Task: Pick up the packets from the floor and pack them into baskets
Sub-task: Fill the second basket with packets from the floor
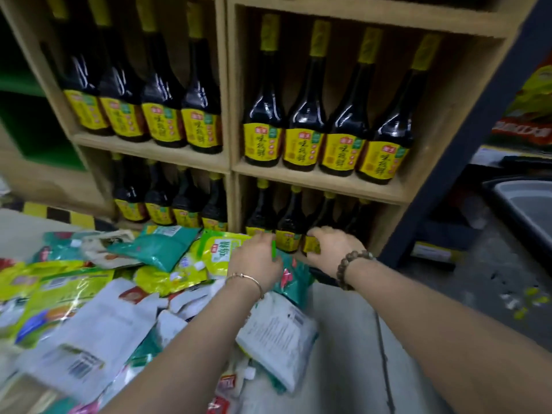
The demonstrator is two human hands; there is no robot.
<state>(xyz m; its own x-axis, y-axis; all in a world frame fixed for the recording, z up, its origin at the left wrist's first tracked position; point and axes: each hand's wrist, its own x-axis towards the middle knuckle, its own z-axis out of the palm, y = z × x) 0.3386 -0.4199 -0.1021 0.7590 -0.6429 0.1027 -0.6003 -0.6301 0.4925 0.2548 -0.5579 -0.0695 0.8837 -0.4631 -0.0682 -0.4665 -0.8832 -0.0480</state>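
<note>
A teal plastic packet with red print lies between the two hands and just below them, its lower part dropping past the left wrist. The left hand has its fingers curled, pinching a bright green strip at the packet's upper edge. The right hand is just beside it, knuckles up and fingers bent downward; whether it grips the packet or anything else cannot be told.

Below the left forearm a flat white packet with black print rests on the pale floor. Touching the left hand's outer side is a yellow-green packet, and further left spreads a loose heap of yellow-green, teal and white packets.

Just beyond both hands stand dark glass bottles with yellow labels in the lowest bay of a light wooden shelf.
</note>
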